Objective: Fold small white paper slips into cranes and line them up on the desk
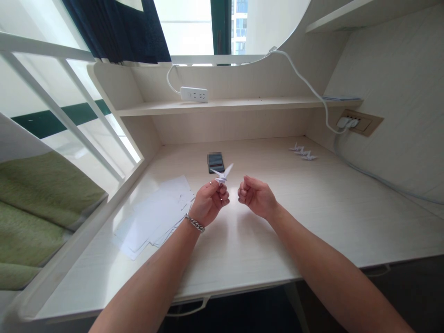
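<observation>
My left hand (210, 202) is closed around the base of a small white folded paper crane (224, 174), held up above the pale wooden desk (312, 217). A metal chain bracelet sits on that wrist. My right hand (255, 195) hovers just to the right of the crane, fingers curled into a loose fist with nothing visible in them. The two hands are a few centimetres apart and do not touch.
A loose pile of white paper sheets (156, 215) lies on the desk at left. A dark phone (215, 163) lies behind the hands. Finished paper cranes (303, 151) stand at the back right. A power strip (193, 94) rests on the shelf; a wall socket (359, 123) is at right.
</observation>
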A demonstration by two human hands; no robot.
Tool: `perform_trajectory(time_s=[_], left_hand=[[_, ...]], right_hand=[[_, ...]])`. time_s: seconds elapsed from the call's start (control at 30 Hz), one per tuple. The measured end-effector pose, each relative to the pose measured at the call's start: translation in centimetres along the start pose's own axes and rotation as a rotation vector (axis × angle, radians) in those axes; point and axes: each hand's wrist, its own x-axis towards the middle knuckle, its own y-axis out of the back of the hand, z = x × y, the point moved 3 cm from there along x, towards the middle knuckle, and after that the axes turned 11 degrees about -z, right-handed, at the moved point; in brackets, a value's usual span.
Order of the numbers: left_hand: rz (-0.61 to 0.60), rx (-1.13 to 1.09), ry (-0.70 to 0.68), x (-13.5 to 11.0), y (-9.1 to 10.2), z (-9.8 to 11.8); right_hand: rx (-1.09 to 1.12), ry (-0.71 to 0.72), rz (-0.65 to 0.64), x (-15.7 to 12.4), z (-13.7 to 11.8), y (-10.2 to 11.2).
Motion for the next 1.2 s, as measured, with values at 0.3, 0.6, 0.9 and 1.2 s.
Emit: perform_trajectory(time_s=[0.3, 0.6, 0.9, 1.2], left_hand=[[0.199, 0.355, 0.022, 0.4, 0.6, -0.4], [0.123, 0.281, 0.049, 0.3, 0.3, -0.8], [0.155, 0.124, -0.037, 0.2, 1.0, 0.4], [0.153, 0.337, -0.006, 0.3, 0.6, 0.1]], right_hand=[[-0.287, 0.000, 0.096, 0.1, 0.1, 0.0], [-0.114, 0.034, 0.161, 0.2, 0.7, -0.3], [-0.001, 0.116, 0.268, 0.4, -0.2, 1.0], [-0.222, 0.098, 0.244, 0.2, 0.0, 0.6]])
